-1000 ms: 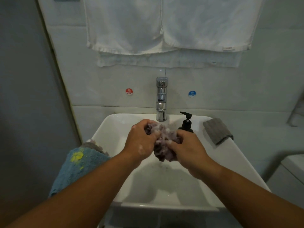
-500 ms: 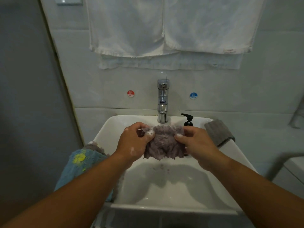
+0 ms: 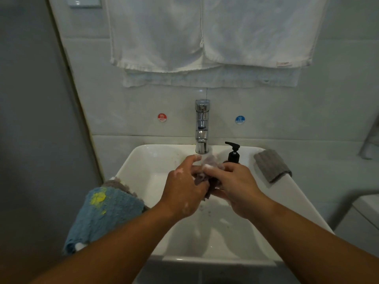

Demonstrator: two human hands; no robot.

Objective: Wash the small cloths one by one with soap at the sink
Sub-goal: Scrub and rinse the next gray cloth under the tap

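Head view: just below the tap (image 3: 202, 128), over the sink (image 3: 155, 160), left hand (image 3: 182, 191) and right hand (image 3: 235, 187) curl their fingers round the soapy cloth (image 3: 207, 171), bunching it, likely to scrub in lather.

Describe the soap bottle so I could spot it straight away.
Find the white sink and the chrome tap at its back edge. Just right of the tap stands the soap bottle, its base hidden behind the right hand. It is the only black, upright thing there, with a pump spout on top; the grey cloth further right lies folded flat.
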